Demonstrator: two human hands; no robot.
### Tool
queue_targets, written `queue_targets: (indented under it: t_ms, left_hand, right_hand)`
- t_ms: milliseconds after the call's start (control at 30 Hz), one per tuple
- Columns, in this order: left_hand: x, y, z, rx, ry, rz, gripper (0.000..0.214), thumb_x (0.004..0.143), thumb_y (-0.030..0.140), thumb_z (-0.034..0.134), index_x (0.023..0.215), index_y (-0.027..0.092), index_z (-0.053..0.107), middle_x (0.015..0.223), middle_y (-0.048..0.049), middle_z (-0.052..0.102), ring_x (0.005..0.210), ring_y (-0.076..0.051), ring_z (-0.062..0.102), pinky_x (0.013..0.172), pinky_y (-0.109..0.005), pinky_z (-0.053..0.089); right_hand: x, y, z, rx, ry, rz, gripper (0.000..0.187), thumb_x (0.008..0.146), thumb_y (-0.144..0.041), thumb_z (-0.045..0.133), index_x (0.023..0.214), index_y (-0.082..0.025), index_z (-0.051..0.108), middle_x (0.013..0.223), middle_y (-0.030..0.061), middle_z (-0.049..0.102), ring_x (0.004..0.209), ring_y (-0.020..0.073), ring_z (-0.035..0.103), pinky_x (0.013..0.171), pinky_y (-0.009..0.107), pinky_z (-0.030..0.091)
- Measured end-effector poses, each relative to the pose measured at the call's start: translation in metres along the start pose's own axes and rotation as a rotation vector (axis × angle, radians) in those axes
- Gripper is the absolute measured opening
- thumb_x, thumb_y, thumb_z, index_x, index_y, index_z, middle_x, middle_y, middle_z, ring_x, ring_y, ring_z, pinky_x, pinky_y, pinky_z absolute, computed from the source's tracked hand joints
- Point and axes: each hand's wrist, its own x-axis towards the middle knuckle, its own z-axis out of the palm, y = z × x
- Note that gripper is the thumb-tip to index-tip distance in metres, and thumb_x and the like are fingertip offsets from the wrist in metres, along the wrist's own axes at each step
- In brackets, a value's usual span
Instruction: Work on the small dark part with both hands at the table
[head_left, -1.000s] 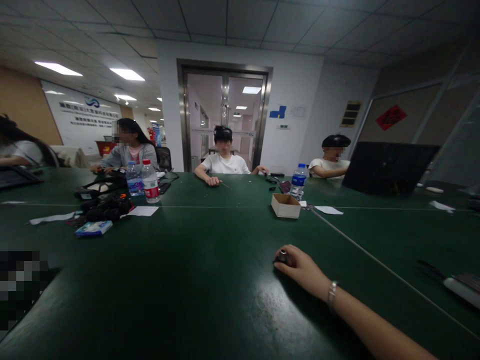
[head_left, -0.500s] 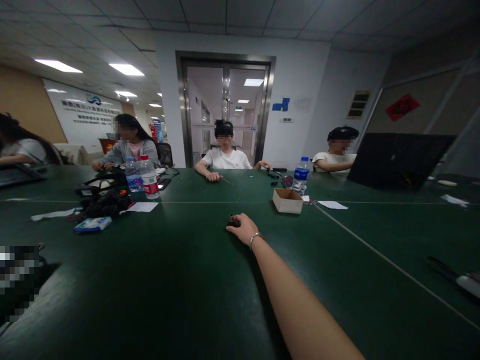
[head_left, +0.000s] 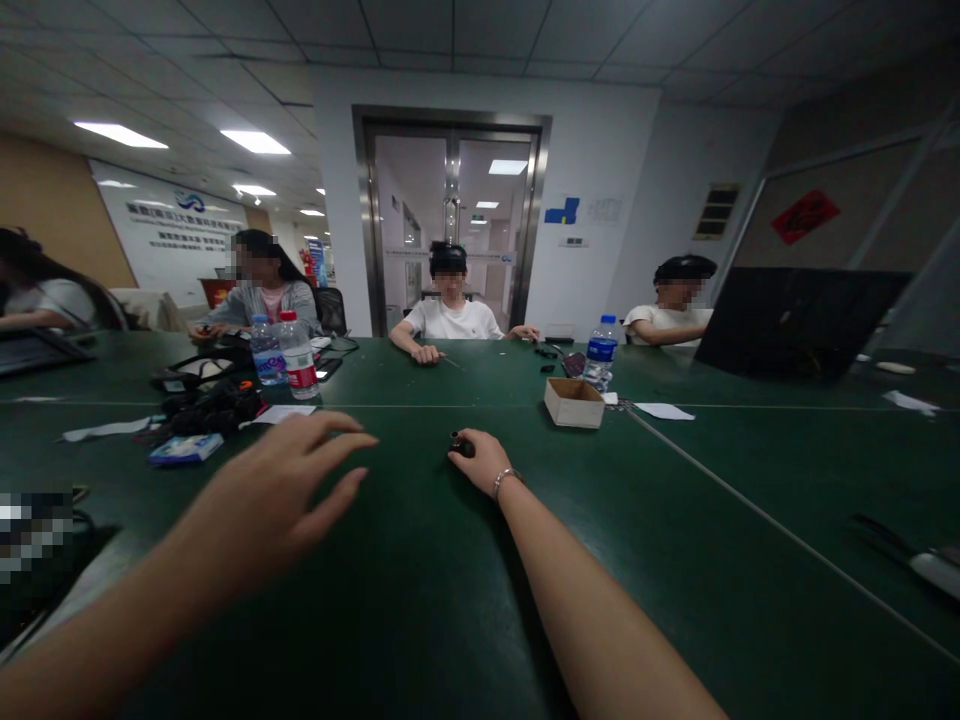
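My right hand [head_left: 480, 459] rests far out on the dark green table [head_left: 420, 600], fingers curled round a small dark cylindrical object [head_left: 459, 444] with a shiny end. A bracelet circles that wrist. My left hand [head_left: 274, 490] hovers above the table to the left of it, fingers spread and stretched forward, holding nothing. A gap of bare table separates the two hands.
A small open cardboard box [head_left: 574, 402] stands beyond my right hand, a water bottle [head_left: 600, 352] behind it. Two bottles [head_left: 289, 352], black gear [head_left: 214, 408] and a blue packet [head_left: 185, 449] lie at left. A dark laptop [head_left: 799, 322] sits at right. Several people sit around the table.
My left hand and forearm have come into view, reaching forward over the table. My right hand, which slid the small object forward and left earlier, has hardly moved since.
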Motion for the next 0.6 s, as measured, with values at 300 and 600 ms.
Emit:
queue_targets:
  t_ms: [300,600]
  left_hand:
    - [0.102,-0.033,0.168,-0.362,-0.235,0.154,0.030,0.073,0.025,0.054,0.102,0.019,0.060,0.103,-0.0074,0.061,0.094,-0.020,0.056,0.083,-0.032,0.046]
    - [0.097,-0.053,0.173,-0.377,-0.129,-0.104,0.047,0.072,0.060,0.048,0.069,0.015,0.061,0.058,-0.0023,0.059,0.054,-0.014,0.054,0.052,-0.023,0.041]
  right_hand:
    - [0.003,0.004,0.003,-0.019,0.018,-0.016,0.022,0.073,-0.022,0.063,0.095,-0.019,0.064,0.082,0.0035,0.052,0.076,0.0167,0.052,0.069,0.027,0.042]
    - [0.005,-0.001,0.001,0.109,0.092,-0.074,0.024,0.066,-0.007,0.063,0.087,-0.020,0.061,0.085,0.0012,0.056,0.080,0.0165,0.054,0.074,0.028,0.045]
